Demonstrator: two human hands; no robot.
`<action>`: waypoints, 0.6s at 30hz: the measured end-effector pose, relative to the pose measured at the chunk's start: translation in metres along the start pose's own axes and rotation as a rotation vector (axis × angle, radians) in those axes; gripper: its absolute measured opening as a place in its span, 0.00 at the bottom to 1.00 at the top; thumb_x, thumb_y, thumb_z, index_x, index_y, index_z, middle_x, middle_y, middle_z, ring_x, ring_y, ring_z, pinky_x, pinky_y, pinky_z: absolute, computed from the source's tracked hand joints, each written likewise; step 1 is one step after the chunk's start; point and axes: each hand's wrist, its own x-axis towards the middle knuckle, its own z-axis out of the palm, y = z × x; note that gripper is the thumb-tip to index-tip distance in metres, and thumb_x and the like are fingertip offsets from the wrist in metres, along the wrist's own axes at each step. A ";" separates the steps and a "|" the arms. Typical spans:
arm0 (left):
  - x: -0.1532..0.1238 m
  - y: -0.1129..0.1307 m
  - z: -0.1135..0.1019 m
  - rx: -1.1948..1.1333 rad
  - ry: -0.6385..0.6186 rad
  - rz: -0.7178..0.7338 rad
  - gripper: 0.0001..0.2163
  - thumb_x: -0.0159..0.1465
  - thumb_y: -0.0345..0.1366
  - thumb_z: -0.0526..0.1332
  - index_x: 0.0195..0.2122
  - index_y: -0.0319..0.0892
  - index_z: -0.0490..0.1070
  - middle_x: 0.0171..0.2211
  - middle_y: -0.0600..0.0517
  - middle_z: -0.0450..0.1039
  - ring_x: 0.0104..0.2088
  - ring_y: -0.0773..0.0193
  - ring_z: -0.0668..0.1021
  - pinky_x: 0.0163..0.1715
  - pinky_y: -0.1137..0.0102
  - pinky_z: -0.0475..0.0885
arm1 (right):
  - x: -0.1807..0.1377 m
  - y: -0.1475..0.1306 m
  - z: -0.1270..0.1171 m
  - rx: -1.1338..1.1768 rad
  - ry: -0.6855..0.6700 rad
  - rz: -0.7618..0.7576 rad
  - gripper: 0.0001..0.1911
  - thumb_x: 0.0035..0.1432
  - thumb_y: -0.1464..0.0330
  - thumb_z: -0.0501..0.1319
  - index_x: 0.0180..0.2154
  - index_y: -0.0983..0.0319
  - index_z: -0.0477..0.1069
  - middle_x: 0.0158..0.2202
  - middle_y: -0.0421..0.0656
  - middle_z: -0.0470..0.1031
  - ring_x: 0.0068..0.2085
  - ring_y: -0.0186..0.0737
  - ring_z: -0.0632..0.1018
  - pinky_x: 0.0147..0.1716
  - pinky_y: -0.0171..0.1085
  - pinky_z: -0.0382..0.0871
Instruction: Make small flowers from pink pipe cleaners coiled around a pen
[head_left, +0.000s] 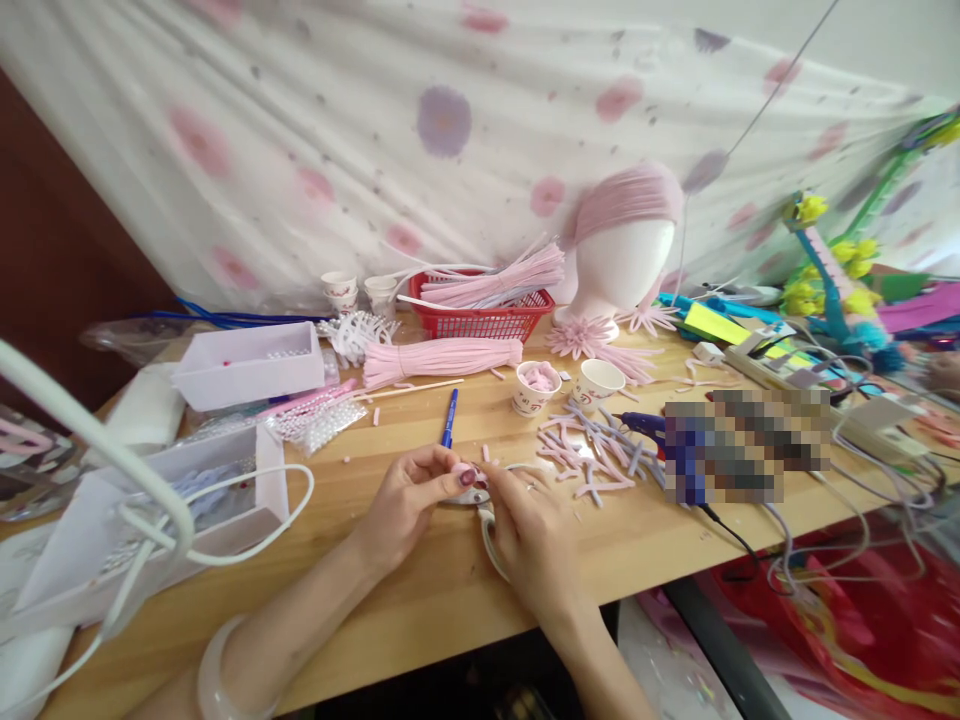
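Near the front of the table my left hand (405, 500) is closed, thumb and forefinger pinching a small pink pipe-cleaner piece (481, 480). My right hand (536, 535) meets it from the other side, its fingertips closed on the same piece; they partly hide it. Under the hands lie scissors with a pale handle (489, 540). A blue pen (450, 418) lies just beyond my left hand. Past my right hand are a paper cup (535, 400) of pink pieces, a second paper cup (592, 388), and scattered cut pink and lilac pipe-cleaner lengths (592, 450).
A blue glue gun (652, 430) lies at right beside a blurred patch, cords and power strips (874, 425). Behind are a pink pipe-cleaner bundle (442, 360), a red basket (480, 322) and a white mannequin head (626, 260). White boxes (247, 375) and a looping white cable (225, 555) occupy the left.
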 end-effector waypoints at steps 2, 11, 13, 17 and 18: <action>-0.001 0.001 0.001 -0.011 -0.025 0.005 0.10 0.47 0.37 0.76 0.23 0.39 0.76 0.25 0.54 0.78 0.29 0.67 0.75 0.37 0.72 0.69 | 0.002 0.000 0.000 0.006 0.064 -0.040 0.17 0.61 0.82 0.50 0.45 0.62 0.71 0.30 0.43 0.79 0.31 0.41 0.75 0.38 0.40 0.67; 0.009 0.003 -0.014 0.058 -0.119 -0.112 0.13 0.51 0.41 0.73 0.26 0.37 0.75 0.24 0.52 0.77 0.28 0.66 0.76 0.35 0.71 0.70 | -0.002 -0.003 0.005 0.127 -0.133 0.089 0.15 0.66 0.72 0.53 0.25 0.60 0.62 0.21 0.39 0.67 0.23 0.35 0.69 0.25 0.34 0.58; 0.011 0.003 -0.017 0.096 -0.155 -0.119 0.13 0.53 0.42 0.72 0.26 0.37 0.75 0.24 0.51 0.77 0.27 0.66 0.76 0.33 0.71 0.69 | -0.002 -0.005 0.003 0.171 -0.149 0.071 0.18 0.66 0.72 0.52 0.22 0.60 0.57 0.19 0.37 0.62 0.22 0.33 0.65 0.24 0.34 0.54; 0.010 0.007 -0.018 0.152 -0.210 -0.110 0.15 0.51 0.43 0.73 0.25 0.37 0.73 0.24 0.51 0.76 0.26 0.65 0.76 0.31 0.71 0.68 | -0.003 -0.009 -0.007 0.445 -0.190 0.105 0.19 0.66 0.71 0.52 0.21 0.60 0.56 0.20 0.36 0.58 0.22 0.32 0.63 0.24 0.33 0.54; 0.010 0.009 -0.019 0.168 -0.221 -0.106 0.15 0.51 0.43 0.74 0.24 0.38 0.72 0.23 0.51 0.75 0.26 0.65 0.76 0.31 0.71 0.68 | -0.004 -0.009 -0.009 0.529 -0.199 0.145 0.18 0.66 0.69 0.53 0.22 0.61 0.59 0.20 0.36 0.60 0.22 0.32 0.64 0.24 0.33 0.55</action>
